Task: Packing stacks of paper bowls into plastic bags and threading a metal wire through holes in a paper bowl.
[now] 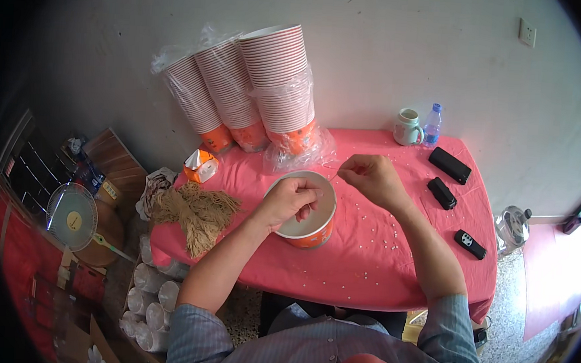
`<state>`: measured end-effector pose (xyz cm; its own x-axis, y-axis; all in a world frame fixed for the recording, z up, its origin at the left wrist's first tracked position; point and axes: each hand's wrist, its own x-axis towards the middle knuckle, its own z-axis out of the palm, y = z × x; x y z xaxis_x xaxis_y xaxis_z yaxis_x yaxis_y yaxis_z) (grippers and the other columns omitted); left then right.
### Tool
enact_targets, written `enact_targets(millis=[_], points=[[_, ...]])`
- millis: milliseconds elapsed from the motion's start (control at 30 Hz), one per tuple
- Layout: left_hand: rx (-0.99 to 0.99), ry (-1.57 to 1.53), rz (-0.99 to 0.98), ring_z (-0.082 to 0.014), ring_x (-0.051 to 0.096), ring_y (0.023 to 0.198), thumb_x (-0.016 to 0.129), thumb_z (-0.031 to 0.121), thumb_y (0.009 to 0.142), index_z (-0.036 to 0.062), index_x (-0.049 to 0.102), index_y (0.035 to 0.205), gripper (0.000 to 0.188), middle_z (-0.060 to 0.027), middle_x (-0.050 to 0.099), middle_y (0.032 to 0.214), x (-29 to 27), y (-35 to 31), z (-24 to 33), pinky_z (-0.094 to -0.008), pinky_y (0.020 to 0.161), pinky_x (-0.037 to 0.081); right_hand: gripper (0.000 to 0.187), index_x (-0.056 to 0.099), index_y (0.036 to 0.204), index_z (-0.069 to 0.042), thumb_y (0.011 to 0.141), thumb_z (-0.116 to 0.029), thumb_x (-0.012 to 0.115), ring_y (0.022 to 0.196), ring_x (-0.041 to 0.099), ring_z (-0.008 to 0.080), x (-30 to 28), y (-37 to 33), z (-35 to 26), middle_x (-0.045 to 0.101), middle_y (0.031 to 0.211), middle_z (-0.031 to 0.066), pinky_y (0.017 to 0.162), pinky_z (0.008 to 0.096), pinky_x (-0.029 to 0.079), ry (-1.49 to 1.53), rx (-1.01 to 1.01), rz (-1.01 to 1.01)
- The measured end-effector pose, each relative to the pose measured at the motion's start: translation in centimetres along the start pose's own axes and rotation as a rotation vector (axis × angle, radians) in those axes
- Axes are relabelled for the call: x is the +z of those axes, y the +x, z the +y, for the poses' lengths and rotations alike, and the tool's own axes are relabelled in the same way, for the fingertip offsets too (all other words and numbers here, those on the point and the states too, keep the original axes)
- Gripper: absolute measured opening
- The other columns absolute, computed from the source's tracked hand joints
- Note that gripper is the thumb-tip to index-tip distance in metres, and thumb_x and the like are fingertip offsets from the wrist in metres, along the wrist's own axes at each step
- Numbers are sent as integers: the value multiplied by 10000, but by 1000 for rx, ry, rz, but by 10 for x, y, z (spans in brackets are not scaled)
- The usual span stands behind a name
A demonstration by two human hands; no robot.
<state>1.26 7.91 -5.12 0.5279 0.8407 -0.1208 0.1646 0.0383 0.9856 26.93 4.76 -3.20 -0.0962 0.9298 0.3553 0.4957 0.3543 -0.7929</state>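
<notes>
The fingers (346,172) of the right hand (375,182) are pinched together beside the rim of a white-and-orange paper bucket (312,237) at the centre of the frame, while those of the left hand (288,201) are curled above its mouth; whether anything is gripped by either cannot be told. Around the bucket, a pink-covered desk (278,267) is scattered with white bits (386,240) to the right and occupied by a tan fibrous bundle (198,216) at centre left. Farther out, stacked buckets (277,74) are seen at upper centre.

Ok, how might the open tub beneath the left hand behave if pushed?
The tub is probably light: its wall looks thin. Narrower at the base, it could tip if pushed high. The creased pink cloth beneath may drag along.
</notes>
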Motion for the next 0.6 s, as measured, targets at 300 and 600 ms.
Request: enact_targets(millis=[300, 600], points=[[25, -136, 4, -70, 604, 605, 723, 194, 1053, 29, 748, 1018, 171, 7, 681, 798, 15, -4, 0, -257, 525, 472, 120, 806, 977, -67, 900, -154, 776, 851, 764, 309, -12, -18, -12, 787, 909, 115, 764, 440, 597, -593, -190, -145], [68, -129, -22, -55, 579, 611, 706, 153, 1063, 12, 749, 1008, 157, -14, 714, 837, 31, -16, 9, -242, 545, 457, 118, 810, 979, -95, 933, -182, 744, 859, 748, 371, -16, -23, -23, 781, 907, 142, 774, 497, 590, -267, -305, -324]])
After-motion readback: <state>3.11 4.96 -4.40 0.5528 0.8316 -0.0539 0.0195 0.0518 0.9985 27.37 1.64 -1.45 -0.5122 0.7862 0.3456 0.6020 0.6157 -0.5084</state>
